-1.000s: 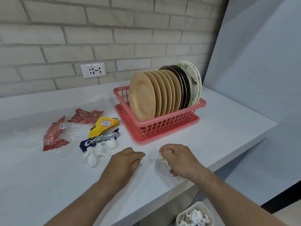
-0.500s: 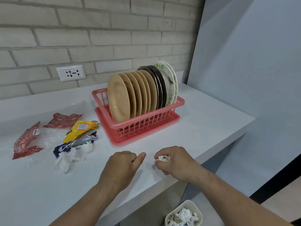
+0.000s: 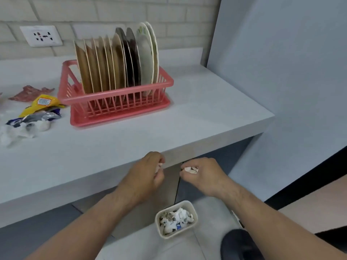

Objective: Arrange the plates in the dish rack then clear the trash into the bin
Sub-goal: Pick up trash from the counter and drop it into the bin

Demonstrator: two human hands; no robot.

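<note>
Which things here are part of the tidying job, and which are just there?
Part of the job:
plates in the dish rack
wrappers and tissue on the counter
scraps in the left hand and right hand
bin on the floor

Just there:
wall socket
brick wall

White counter (image 3: 187, 117) bearing a pink dish rack (image 3: 120, 107) at centre (plates upright) and crumpled wrappers (image 3: 37, 111) at left; bin (image 3: 193, 212) on the floor (image 3: 210, 241) below.
</note>
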